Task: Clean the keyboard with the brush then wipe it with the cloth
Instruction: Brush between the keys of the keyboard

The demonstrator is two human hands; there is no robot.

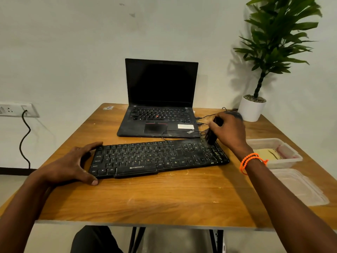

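A dusty black keyboard (pixel 156 157) lies across the middle of the wooden table (pixel 164 198). My left hand (pixel 73 165) holds its left end, thumb at the front edge and fingers along the back edge. My right hand (pixel 229 130) grips a dark brush (pixel 211 136), whose bristles touch the far right corner of the keyboard over the number pad. A yellow cloth (pixel 266 154) lies folded in a clear plastic container (pixel 290 152) at the right of the table.
An open black laptop (pixel 158 110) stands behind the keyboard, with cables (pixel 206 116) plugged in at its right side. A potted plant (pixel 253 106) sits at the back right corner. A clear plastic lid (pixel 299 187) lies near the right edge. A wall socket (pixel 16 109) is at left.
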